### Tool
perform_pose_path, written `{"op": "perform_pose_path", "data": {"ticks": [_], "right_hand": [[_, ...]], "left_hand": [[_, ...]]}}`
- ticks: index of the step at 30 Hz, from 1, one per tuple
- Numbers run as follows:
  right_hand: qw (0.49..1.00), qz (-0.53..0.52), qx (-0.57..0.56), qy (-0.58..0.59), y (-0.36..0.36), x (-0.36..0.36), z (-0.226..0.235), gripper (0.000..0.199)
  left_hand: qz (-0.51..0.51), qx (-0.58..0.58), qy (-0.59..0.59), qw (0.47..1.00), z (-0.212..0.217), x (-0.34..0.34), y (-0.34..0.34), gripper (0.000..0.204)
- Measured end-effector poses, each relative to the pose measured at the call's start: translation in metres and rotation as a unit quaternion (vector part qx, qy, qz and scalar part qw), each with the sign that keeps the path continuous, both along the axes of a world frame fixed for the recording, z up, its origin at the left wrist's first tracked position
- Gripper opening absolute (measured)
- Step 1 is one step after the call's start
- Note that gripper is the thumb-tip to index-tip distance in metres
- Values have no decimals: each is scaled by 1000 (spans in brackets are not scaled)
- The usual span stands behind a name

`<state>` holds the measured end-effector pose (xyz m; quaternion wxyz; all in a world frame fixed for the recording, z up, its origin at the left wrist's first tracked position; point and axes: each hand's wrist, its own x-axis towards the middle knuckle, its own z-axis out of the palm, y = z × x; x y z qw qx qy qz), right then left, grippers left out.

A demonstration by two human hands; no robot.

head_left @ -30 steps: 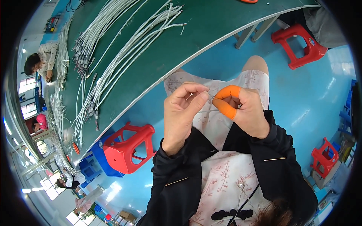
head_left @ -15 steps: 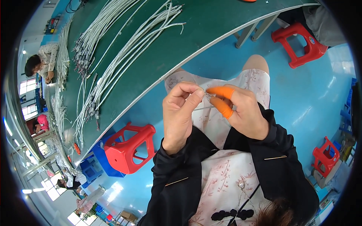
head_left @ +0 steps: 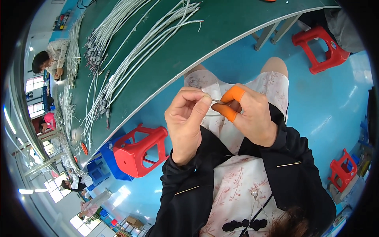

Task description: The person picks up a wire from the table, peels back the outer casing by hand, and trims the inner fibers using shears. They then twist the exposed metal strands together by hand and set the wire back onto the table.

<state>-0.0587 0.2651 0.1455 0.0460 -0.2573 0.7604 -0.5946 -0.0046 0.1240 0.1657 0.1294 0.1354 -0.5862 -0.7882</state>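
Above my lap, my left hand [head_left: 185,122] pinches a thin white cable [head_left: 213,115] near its end between thumb and forefinger. Orange finger covers [head_left: 233,94] sit on the thumb and forefinger of my right hand [head_left: 254,118]. Those two covered fingertips are closed on the short end of the same cable, just right of my left fingertips. The end itself is mostly hidden by the fingers and too small to make out. A stretch of the cable shows below the hands, across my patterned clothing.
On the green table [head_left: 162,69] ahead and left lie bundles of white cables [head_left: 148,51] with dark ends. An orange-handled tool [head_left: 84,148] lies by its edge. Red stools [head_left: 136,156] stand left and right [head_left: 321,49]. A co-worker [head_left: 55,59] sits far left.
My right fingertips have drawn slightly away from my left ones, and the right thumb and forefinger have closed together. The whole view has shifted a little to the right.
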Motion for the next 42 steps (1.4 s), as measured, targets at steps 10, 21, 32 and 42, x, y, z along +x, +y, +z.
{"op": "perform_pose_path", "data": {"ticks": [10, 21, 32, 42], "right_hand": [[999, 3, -24, 48, 1, 4, 0, 17], [1000, 15, 6, -22, 2, 7, 2, 17], [999, -1, -31, 29, -1, 8, 1, 14], [999, -35, 15, 27, -3, 5, -2, 17]], "left_hand": [[-1, -4, -4, 1000, 4, 4, -4, 6], [2, 33, -37, 999, 0, 7, -2, 5], [16, 13, -31, 999, 0, 7, -2, 6], [42, 13, -35, 998, -1, 4, -4, 8]]}}
